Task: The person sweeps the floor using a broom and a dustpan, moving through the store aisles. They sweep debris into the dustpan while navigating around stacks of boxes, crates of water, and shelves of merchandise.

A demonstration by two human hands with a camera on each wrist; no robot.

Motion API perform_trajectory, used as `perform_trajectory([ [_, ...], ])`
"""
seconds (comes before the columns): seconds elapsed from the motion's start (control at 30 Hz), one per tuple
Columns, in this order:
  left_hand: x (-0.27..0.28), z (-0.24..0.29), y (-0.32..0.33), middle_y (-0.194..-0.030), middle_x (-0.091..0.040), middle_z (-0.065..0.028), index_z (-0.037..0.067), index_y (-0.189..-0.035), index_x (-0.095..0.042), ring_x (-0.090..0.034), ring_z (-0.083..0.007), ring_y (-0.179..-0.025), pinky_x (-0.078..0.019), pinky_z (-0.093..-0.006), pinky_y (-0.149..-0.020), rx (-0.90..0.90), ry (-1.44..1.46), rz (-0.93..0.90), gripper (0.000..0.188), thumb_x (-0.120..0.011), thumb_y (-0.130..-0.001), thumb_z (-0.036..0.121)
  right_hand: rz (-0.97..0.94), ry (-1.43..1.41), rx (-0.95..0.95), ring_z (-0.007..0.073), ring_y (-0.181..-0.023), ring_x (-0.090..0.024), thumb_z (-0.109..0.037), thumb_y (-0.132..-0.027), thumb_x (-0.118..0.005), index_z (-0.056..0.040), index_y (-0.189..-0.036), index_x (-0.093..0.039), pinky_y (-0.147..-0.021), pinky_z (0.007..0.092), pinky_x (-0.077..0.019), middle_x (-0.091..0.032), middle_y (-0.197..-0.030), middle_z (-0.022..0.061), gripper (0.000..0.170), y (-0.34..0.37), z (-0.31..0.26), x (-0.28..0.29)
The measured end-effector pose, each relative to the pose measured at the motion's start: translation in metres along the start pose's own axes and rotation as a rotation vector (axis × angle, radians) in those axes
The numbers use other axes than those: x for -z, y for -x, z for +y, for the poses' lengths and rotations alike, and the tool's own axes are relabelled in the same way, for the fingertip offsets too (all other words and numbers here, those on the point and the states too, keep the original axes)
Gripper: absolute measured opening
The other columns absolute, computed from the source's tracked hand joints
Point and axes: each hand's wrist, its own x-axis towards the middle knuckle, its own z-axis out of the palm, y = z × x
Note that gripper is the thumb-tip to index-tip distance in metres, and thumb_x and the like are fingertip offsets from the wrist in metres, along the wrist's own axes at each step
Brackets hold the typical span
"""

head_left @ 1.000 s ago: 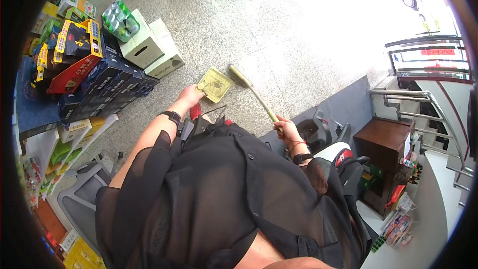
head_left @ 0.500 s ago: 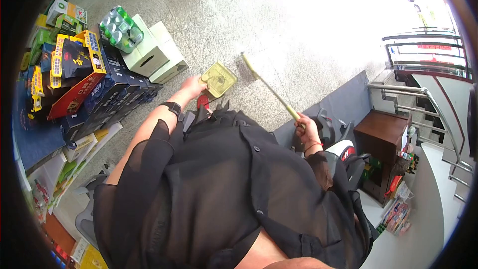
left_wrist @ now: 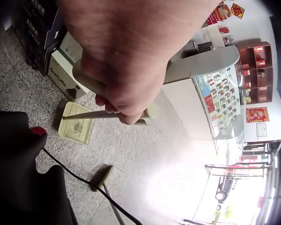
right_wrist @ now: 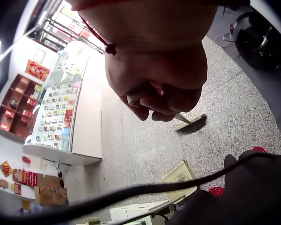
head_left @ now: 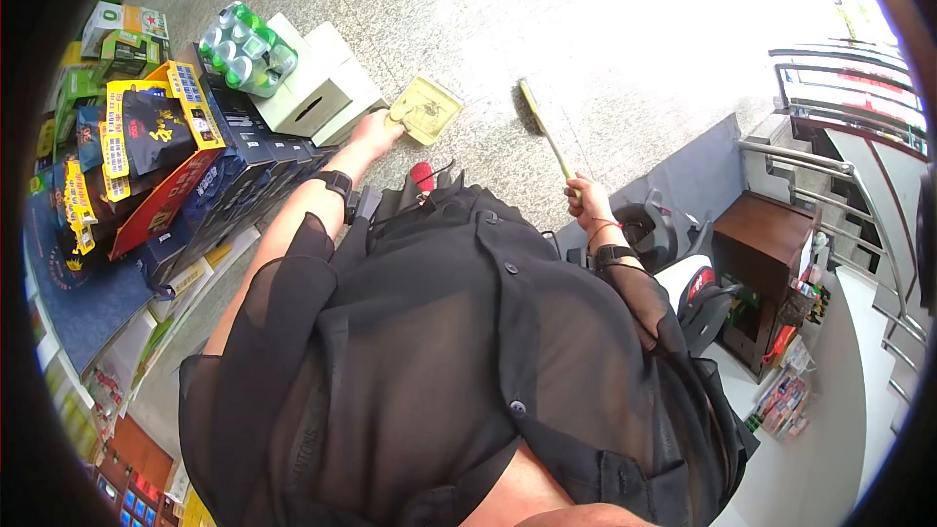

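My left hand [head_left: 376, 135] grips the upright handle of a pale yellow dustpan [head_left: 432, 109], with its fingers curled round the top of it in the left wrist view. The pan lies low over the speckled floor, with dark bits of dirt in it. My right hand [head_left: 588, 200] holds the pale green-yellow stick of a broom [head_left: 556, 151]. Its dark-bristled broom head [right_wrist: 191, 124] is down at the floor, to the right of the pan and apart from it in the head view. A red shoe [head_left: 422, 177] shows behind the dustpan.
White boxes [head_left: 310, 102] topped by a pack of green-lidded bottles [head_left: 247, 49] stand left of the pan, beside stacked dark cartons [head_left: 244, 141]. A parked scooter [head_left: 649, 224] and a brown cabinet [head_left: 761, 234] are at right. A glass display counter [left_wrist: 220, 93] stands beyond.
The broom head has swung away from the dustpan, widening the gap between them. The pan and body have shifted forward, with the white boxes now closer to my left hand. Both grips stay the same.
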Motion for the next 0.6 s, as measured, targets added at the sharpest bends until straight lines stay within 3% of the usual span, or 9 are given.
perform_trajectory([
  [0.27, 0.01, 0.002, -0.017, -0.095, -0.062, -0.0156, 0.005, -0.101, -0.057, -0.06, -0.0291, -0.09, -0.0455, -0.0375, -0.078, -0.018, -0.032, -0.004, 0.038, -0.061, -0.073, 0.03, -0.191, 0.387, 0.044, 0.0067, -0.042, -0.034, -0.004, -0.074, -0.056, -0.0049, -0.128, -0.044, -0.038, 0.0212, -0.0229, -0.052, -0.066, 0.0028, 0.055, 0.017, -0.015, -0.027],
  [0.4, 0.017, 0.024, -0.02, -0.096, -0.062, -0.0152, 0.007, -0.102, -0.058, -0.059, -0.0292, -0.091, -0.0451, -0.0372, -0.079, 0.003, -0.074, 0.009, 0.038, -0.061, -0.073, 0.03, -0.295, 0.321, 0.025, 0.0063, -0.042, -0.034, -0.005, -0.072, -0.057, -0.0004, -0.126, -0.044, -0.038, 0.0214, -0.0235, -0.052, -0.062, 0.0021, 0.056, 0.02, -0.052, -0.023],
  [0.6, 0.013, 0.051, -0.04, -0.097, -0.062, -0.0145, 0.009, -0.108, -0.057, -0.059, -0.0286, -0.092, -0.0447, -0.0365, -0.08, 0.088, -0.041, 0.082, 0.04, -0.06, -0.074, 0.029, -0.3, 0.128, 0.043, 0.0041, -0.043, -0.031, -0.006, -0.074, -0.053, 0.0002, -0.126, -0.042, -0.04, 0.0189, -0.0233, -0.05, -0.065, 0.004, 0.054, -0.015, -0.112, 0.037],
])
